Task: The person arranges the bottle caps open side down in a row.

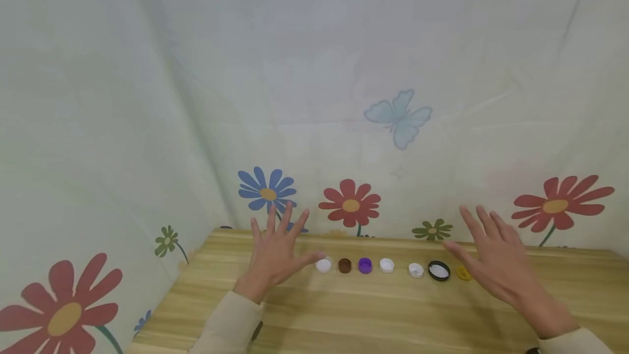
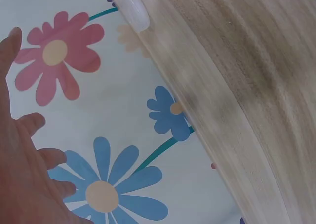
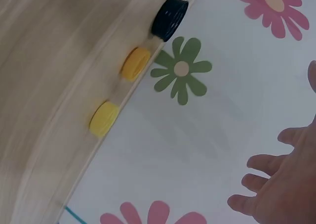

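Left hand (image 1: 272, 261) and right hand (image 1: 501, 261) spread wide, empty, above far side of counter (image 1: 354, 321). Caps (image 1: 365, 265) in row along far edge: white cap (image 1: 323, 265) nearest left hand, yellow cap (image 1: 463, 273) nearest right. Looks like hovering step; gripping calls for lowering fingers, pinching low rim.

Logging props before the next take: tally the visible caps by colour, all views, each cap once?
White caps: 3
Brown cap: 1
Purple cap: 1
Black cap: 1
Yellow-to-orange caps: 2
Total: 8
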Available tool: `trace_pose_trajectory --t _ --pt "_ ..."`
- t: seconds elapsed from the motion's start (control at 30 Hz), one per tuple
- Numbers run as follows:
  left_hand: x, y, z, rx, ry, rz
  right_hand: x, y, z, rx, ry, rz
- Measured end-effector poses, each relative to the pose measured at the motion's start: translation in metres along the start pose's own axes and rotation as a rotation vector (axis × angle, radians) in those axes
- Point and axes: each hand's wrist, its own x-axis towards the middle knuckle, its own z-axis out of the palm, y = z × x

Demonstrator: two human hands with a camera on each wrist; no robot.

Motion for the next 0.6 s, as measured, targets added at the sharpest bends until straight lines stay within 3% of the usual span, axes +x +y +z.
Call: trace_pose_trajectory --t 0.2,0.43,0.6 --pt "-0.001 -0.002 -0.002 -0.017 0.013 -0.001 0.011 -0.021 0.003 0.063 -0.029 -0.011" --pt "0.0 -0.002 0.002 -0.171 0.043 0.005 0.024 -0.046 0.015 0.19 0.02 -0.074" --pt "0.002 0.0 0.004 -0.225 0.091 0.007 0.034 -0.063 0.028 0.269 0.007 -0.105"
